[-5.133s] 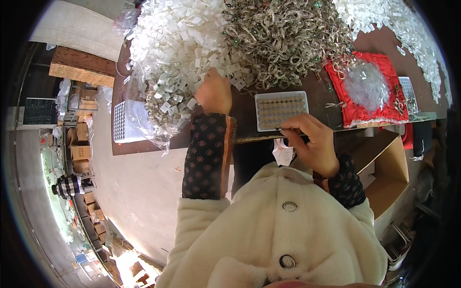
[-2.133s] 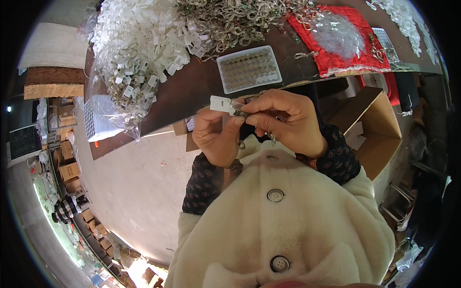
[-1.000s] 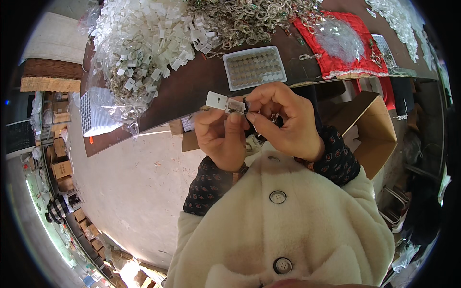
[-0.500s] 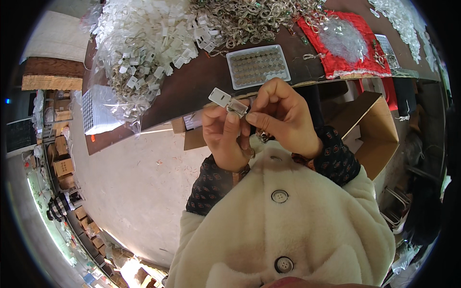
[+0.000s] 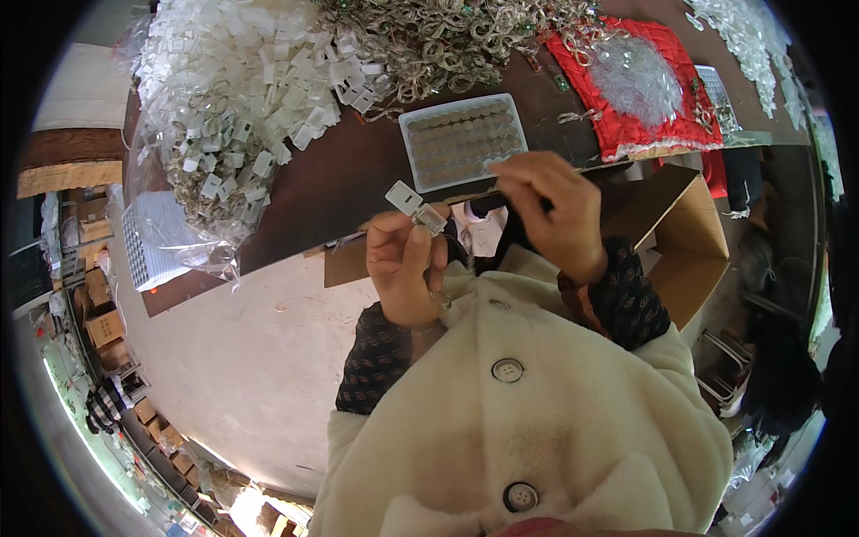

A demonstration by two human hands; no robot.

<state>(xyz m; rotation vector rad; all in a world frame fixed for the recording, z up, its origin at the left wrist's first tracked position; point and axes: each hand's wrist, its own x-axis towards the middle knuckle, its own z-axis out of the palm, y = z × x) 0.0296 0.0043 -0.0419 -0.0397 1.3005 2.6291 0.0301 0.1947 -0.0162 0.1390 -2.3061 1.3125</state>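
Observation:
My left hand [image 5: 404, 264] is closed around a small white plastic battery case [image 5: 419, 208], pinching it between thumb and fingers. The case's lid is swung up and away from its body, and a thin cord hangs down below the fingers. My right hand [image 5: 557, 208] is at the near right edge of a white tray [image 5: 414, 154] with its fingers drawn together; whatever lies between the fingertips is too small to make out. Rows of round, flat button cells [image 5: 465, 134] fill that tray on the dark table.
White plastic cases [image 5: 259, 63] are heaped at the far left, with bundled cord lights [image 5: 438, 45] behind the tray. A red cloth [image 5: 586, 89] bears clear plastic pieces on the right. An open cardboard box [image 5: 698, 233] stands below the table edge.
My right hand has left the battery case and moved right, to the tray's near edge. My left hand has sunk slightly with the case still in it. The view has shifted a little.

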